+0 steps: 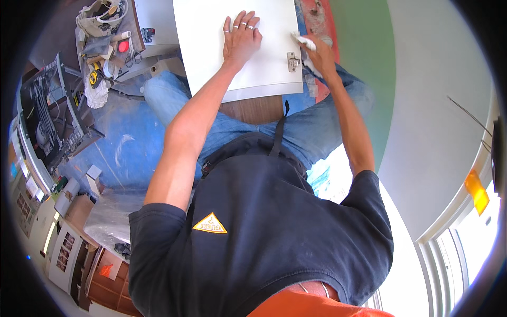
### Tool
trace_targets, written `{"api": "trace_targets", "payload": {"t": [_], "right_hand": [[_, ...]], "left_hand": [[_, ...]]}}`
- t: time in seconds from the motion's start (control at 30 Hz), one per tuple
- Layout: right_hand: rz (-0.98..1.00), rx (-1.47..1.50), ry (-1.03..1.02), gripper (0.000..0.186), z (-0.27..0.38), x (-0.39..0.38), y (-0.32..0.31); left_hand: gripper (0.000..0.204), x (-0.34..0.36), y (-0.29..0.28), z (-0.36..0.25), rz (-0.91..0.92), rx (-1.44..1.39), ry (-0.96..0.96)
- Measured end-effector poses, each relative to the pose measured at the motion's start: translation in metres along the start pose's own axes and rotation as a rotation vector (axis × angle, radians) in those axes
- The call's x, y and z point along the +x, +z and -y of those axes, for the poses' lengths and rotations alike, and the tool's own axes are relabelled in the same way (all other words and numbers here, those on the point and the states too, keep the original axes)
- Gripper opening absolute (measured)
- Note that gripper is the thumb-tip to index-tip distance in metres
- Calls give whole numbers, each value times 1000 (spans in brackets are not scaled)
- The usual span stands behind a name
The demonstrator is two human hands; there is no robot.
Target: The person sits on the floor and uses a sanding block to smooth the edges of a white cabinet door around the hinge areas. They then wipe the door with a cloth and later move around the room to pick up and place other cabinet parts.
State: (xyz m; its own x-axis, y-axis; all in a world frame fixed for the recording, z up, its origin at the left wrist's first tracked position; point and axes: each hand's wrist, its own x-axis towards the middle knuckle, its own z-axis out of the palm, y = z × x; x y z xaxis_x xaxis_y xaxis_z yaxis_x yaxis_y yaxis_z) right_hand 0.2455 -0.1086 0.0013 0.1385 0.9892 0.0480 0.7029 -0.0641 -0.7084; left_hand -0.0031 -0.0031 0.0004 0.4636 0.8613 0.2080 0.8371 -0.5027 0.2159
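A white door panel (pixel 206 47) lies across my lap, and a metal cabinet hinge (pixel 293 62) is fixed near its right edge. My left hand (pixel 242 42) rests palm down on the panel with the fingers stretched out and rings on several of them. At the right edge of the panel, just above the hinge, my right hand (pixel 321 54) is closed round a crumpled white cloth (pixel 305 42). Part of the cloth is covered by the fingers. A wood-brown surface (pixel 253 109) shows below the panel, between my legs.
To the left stands a bench holding scissors (pixel 132 56), a yellow tape measure (pixel 95 78) and a tool bag (pixel 103 18). A dark metal frame (pixel 58 105) with cables stands at far left. Blue sheeting (pixel 127 148) covers the floor; a pale wall (pixel 433 105) rises at right.
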Motion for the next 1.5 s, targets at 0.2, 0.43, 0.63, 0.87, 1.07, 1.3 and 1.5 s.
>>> {"api": "trace_targets", "payload": {"t": [0.2, 0.43, 0.63, 0.87, 1.07, 1.3, 1.5], "right_hand": [[30, 35, 33, 30, -11, -11, 9], [14, 130, 150, 30, 9, -19, 3], [33, 49, 53, 28, 4, -38, 0], [295, 38, 202, 27, 12, -72, -16], [108, 53, 121, 28, 41, -36, -52], [-167, 740, 304, 44, 158, -6, -67], [114, 654, 167, 53, 214, 38, 25]], "left_hand": [[38, 0, 0, 1, 48, -15, -35], [37, 1, -2, 0, 65, -17, -39], [38, -3, 0, 0, -45, 2, -1], [38, -1, 1, 5, -14, 19, 72], [36, -7, -5, 9, -42, -135, -10], [44, -9, -44, 11, 253, -1316, -346], [86, -65, -96, 40, 173, -2072, -436]]}}
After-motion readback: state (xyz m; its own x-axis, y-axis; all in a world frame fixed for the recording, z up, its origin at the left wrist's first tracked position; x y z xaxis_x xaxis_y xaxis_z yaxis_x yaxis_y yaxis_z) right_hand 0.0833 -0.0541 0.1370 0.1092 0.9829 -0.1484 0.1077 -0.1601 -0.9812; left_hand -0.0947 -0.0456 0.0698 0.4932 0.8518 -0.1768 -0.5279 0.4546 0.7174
